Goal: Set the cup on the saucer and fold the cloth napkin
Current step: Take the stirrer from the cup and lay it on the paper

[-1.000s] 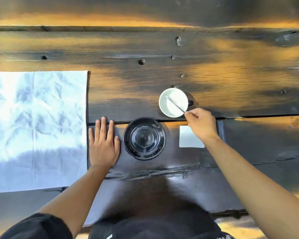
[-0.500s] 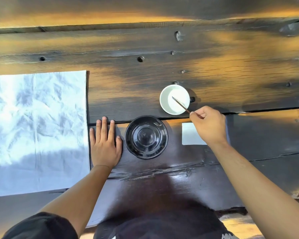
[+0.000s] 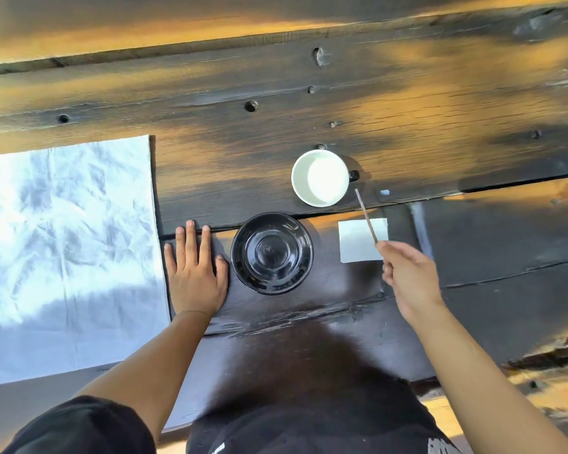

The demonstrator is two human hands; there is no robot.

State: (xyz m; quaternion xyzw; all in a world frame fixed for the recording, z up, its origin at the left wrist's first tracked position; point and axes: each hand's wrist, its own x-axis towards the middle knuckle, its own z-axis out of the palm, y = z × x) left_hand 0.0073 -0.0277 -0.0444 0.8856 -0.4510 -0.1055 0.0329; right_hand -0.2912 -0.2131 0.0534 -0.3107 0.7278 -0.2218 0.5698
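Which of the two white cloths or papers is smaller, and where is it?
The small white square, right of the saucer, below the cup. The big napkin lies spread at the far left.

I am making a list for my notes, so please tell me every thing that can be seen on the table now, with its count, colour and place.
cup: one, white inside, dark handle, on the far plank, beyond the saucer and to its right
saucer: one, glossy black, centre of the table, nothing on it
cloth napkin: one, white, creased, spread flat at the left
stir stick: one, thin, dark, raised over the paper square
paper square: one, white, right of the saucer
table: one, dark worn wood
left hand: flat on the table beside the saucer
right hand: pinch grip on the stick's near end
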